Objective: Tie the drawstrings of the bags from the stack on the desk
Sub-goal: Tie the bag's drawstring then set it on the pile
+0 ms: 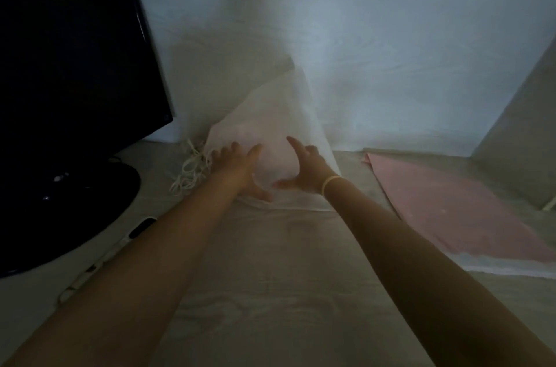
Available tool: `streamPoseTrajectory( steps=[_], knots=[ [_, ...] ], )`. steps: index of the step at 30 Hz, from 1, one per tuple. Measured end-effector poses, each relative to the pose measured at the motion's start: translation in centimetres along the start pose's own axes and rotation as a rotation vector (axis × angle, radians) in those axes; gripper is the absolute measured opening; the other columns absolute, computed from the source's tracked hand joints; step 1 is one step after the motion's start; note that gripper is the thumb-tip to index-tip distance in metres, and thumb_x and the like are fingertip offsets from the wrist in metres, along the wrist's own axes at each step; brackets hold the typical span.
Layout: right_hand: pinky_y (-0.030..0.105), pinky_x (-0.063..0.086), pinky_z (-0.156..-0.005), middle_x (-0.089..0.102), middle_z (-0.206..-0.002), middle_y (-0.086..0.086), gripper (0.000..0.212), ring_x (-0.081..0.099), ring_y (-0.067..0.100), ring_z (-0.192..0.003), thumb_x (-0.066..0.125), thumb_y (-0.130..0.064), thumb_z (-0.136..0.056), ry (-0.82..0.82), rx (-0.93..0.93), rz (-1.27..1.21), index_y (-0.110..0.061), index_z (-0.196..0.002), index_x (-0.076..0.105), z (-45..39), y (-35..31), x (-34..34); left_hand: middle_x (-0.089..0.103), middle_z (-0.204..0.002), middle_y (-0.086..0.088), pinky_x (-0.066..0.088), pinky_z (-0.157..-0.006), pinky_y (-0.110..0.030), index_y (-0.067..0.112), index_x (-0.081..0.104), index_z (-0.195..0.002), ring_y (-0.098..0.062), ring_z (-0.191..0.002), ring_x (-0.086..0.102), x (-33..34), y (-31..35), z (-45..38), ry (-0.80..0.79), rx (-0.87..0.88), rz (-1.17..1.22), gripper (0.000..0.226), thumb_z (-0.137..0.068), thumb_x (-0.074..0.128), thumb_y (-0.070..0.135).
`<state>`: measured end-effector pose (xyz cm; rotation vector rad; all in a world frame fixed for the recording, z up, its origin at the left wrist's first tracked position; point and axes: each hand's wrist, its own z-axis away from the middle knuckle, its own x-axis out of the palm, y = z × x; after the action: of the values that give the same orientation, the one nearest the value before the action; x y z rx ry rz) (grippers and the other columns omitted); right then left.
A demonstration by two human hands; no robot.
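Note:
A stack of pale, whitish-pink bags [270,113] leans at the back of the desk against the wall. Their cream drawstrings [189,171] spill out in a tangle at the stack's lower left. My left hand [240,168] lies on the lower left part of the stack with fingers spread and straight. My right hand [304,168] touches the stack beside it, fingers extended, a yellow band on its wrist. Neither hand holds a string.
A black monitor [75,65] on its round base [75,210] stands at the left. A flat pink bag [457,207] lies on the desk at the right, over white material. The wood-grain desk top [270,276] stretches toward me. A white wall is behind.

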<state>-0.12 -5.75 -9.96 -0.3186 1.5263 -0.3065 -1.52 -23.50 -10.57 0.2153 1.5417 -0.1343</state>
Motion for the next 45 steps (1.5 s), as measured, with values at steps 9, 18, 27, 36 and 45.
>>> streamPoseTrajectory(
  steps=[9, 18, 27, 36, 45],
  knots=[
    [0.052, 0.018, -0.113, -0.009, -0.159, 0.013, 0.123, 0.008, 0.045, -0.142, 0.076, -0.062, -0.065, -0.193, 0.110, 0.329, -0.043, -0.148, -0.013, -6.7, -0.7, 3.0, 0.000, -0.160, -0.015, 0.011, -0.118, -0.048, 0.042, 0.004, -0.150, -0.036, -0.146, 0.004, 1.4, -3.7, -3.1, -0.060, -0.083, -0.008, 0.135, -0.040, 0.067, 0.089],
    [0.053, 0.030, -0.109, 0.015, -0.154, 0.008, 0.110, 0.020, 0.043, -0.137, 0.059, -0.080, -0.059, -0.046, 0.101, 0.232, -0.039, -0.147, 0.006, -5.9, 0.8, 5.0, -0.011, -0.160, -0.015, 0.002, -0.118, -0.045, 0.041, 0.009, -0.151, -0.038, -0.145, -0.008, 1.4, -2.7, -2.6, -0.094, -0.130, 0.042, 0.111, -0.062, 0.057, 0.085],
    [0.031, 0.036, -0.103, 0.041, -0.136, 0.012, 0.049, 0.047, 0.029, -0.122, 0.064, -0.024, -0.085, 0.161, -0.087, -0.153, -0.017, -0.132, 0.050, 1.7, 2.6, 1.3, -0.018, -0.160, -0.015, -0.004, -0.110, -0.069, 0.031, 0.008, -0.153, -0.043, -0.145, -0.015, -3.1, 5.0, 0.8, -0.003, -0.012, -0.186, 0.093, -0.081, 0.064, 0.048],
    [0.035, 0.049, -0.091, 0.064, -0.114, 0.017, 0.033, 0.060, 0.033, -0.106, 0.052, -0.024, -0.087, 0.186, 0.266, 0.187, -0.004, -0.111, 0.063, 10.4, 13.8, -6.9, 0.045, -0.142, -0.011, 0.030, -0.100, -0.058, 0.018, 0.045, -0.139, -0.034, -0.128, 0.043, -6.2, 16.7, 3.3, -0.066, -0.105, -0.459, 0.056, -0.091, 0.047, 0.045],
    [0.034, 0.047, -0.093, 0.056, -0.129, 0.015, 0.037, 0.054, 0.032, -0.120, 0.057, -0.027, -0.088, -0.117, 0.448, 0.243, -0.003, -0.115, 0.060, 13.5, 16.5, -5.2, 0.050, -0.140, -0.004, 0.019, -0.111, -0.040, 0.018, 0.049, -0.136, -0.026, -0.131, 0.042, -3.8, 16.3, 4.8, -0.032, -0.043, -0.653, 0.048, -0.095, 0.039, 0.040]
  ],
)
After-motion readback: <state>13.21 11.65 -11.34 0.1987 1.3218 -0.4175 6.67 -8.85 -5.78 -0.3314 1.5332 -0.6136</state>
